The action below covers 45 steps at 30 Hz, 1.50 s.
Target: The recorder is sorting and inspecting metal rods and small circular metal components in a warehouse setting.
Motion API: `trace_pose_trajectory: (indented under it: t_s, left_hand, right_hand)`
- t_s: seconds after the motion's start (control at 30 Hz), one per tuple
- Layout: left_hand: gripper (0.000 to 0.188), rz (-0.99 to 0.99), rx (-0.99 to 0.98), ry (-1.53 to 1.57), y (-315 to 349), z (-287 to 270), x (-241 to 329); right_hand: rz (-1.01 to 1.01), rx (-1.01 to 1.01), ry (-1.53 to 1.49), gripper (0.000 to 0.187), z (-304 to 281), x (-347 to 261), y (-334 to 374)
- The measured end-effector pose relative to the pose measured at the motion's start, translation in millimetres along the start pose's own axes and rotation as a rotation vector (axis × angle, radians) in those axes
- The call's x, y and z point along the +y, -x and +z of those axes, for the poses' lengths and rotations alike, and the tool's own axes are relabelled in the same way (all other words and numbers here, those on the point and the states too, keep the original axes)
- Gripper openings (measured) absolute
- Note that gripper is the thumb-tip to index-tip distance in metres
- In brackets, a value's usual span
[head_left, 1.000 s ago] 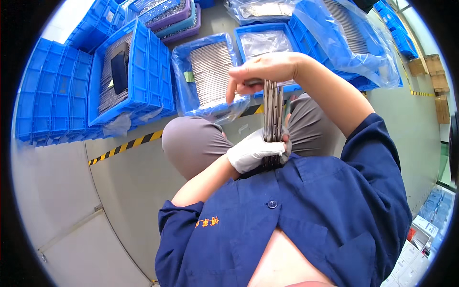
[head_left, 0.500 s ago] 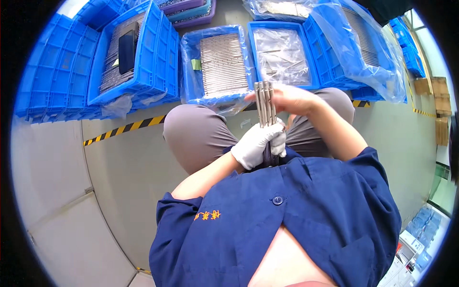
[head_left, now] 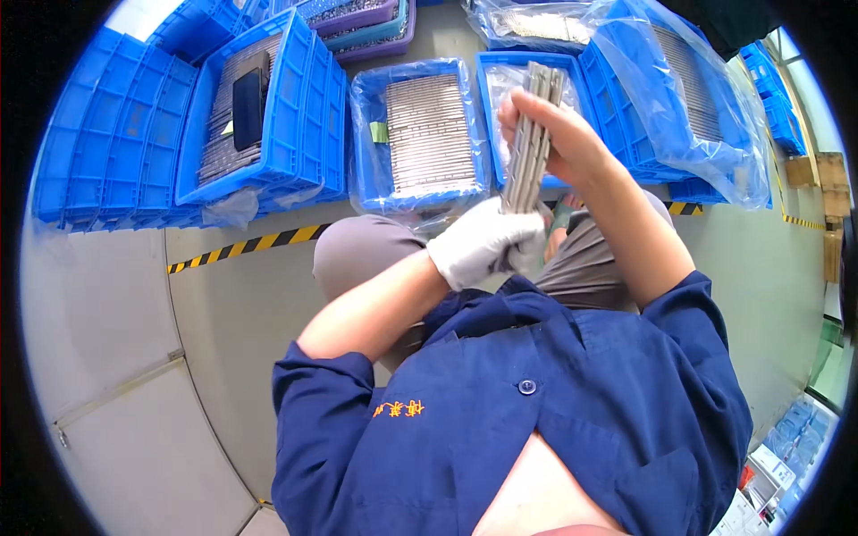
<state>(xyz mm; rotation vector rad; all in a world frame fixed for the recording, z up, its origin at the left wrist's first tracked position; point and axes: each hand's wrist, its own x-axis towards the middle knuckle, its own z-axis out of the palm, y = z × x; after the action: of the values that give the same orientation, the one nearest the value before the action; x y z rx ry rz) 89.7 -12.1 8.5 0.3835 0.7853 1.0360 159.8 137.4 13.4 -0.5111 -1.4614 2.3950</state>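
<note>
A bundle of slim, silvery metal bars (head_left: 527,161) stands tilted in front of my knees, its top leaning right. My left hand (head_left: 483,243), in a white glove, is closed around the lower end. Higher up, my bare right hand (head_left: 567,138) grips the bundle from the right side, its thumb and fingers around the bars. Beyond the hands, a blue crate (head_left: 365,165) lined with clear plastic holds rows of similar bars. Behind the bundle stands another blue crate (head_left: 487,85), partly hidden by the bars and my right hand.
At the left, a tall blue crate (head_left: 308,116) holds dark bars with a black phone (head_left: 248,109) on top. Plastic film (head_left: 652,125) drapes over the crates at the right. Purple and teal trays (head_left: 384,36) sit at the back. Striped tape (head_left: 259,244) runs along the floor.
The bundle has risen and moved away from my body, its top now tilting right. My right hand, blurred beside it before, now grips its upper part.
</note>
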Motion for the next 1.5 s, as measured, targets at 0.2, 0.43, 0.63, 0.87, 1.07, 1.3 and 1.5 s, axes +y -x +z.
trace_pose_trajectory:
  t_s: [0.2,0.43,0.63,0.87,1.07,1.3,1.5]
  left_hand:
    - [0.021,0.167,0.399,-0.362,-4.4,-45.4,63.0]
    - [0.021,0.286,0.551,-0.686,-14.0,-72.7,73.2]
    - [0.018,0.249,0.508,-0.504,-22.6,-76.9,82.8]
    - [0.020,0.249,0.478,-0.462,-17.6,-68.0,87.6]
    - [0.019,0.200,0.463,-0.530,-16.9,-64.0,82.8]
    - [0.019,0.207,0.496,-0.469,-14.8,-54.3,76.4]
    - [0.019,0.198,0.493,-0.419,-13.2,-47.2,73.2]
  right_hand:
    - [0.010,0.426,-0.243,0.034,-42.1,-26.1,-38.9]
    - [-0.130,-0.061,1.177,0.038,-32.4,4.4,-41.3]
    - [-0.248,-0.010,1.443,0.034,-39.6,14.6,-35.4]
    - [-0.286,0.272,0.148,0.030,-57.5,-27.7,-47.6]
    - [-0.383,0.158,-0.024,0.034,-53.4,-34.4,-40.8]
    - [-0.559,0.370,0.465,0.028,-41.0,-21.3,-37.2]
    - [-0.668,0.564,0.582,0.024,-32.9,-9.2,-42.6]
